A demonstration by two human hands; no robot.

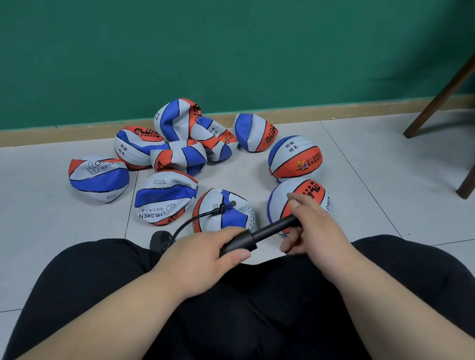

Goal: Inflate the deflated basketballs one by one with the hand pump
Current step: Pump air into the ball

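Observation:
Over my lap I hold a black hand pump (256, 236). My left hand (205, 254) grips its thick barrel; my right hand (317, 229) grips the thinner rod end. A thin black hose (194, 219) curves from the pump to the valve of a half-collapsed red, white and blue basketball (224, 213) on the floor just ahead. Two round, full-looking balls (295, 158) (280, 200) lie at the right, the nearer one partly behind my right hand. Several crumpled, deflated balls (164, 197) (99, 178) (180, 157) lie scattered toward the wall.
The floor is pale grey tile (382, 174) ending at a wooden skirting board and a green wall (190, 22). Dark wooden furniture legs (453, 87) stand at the upper right. My black-trousered knees (242, 316) fill the foreground, a dark shoe tip (161, 241) between them.

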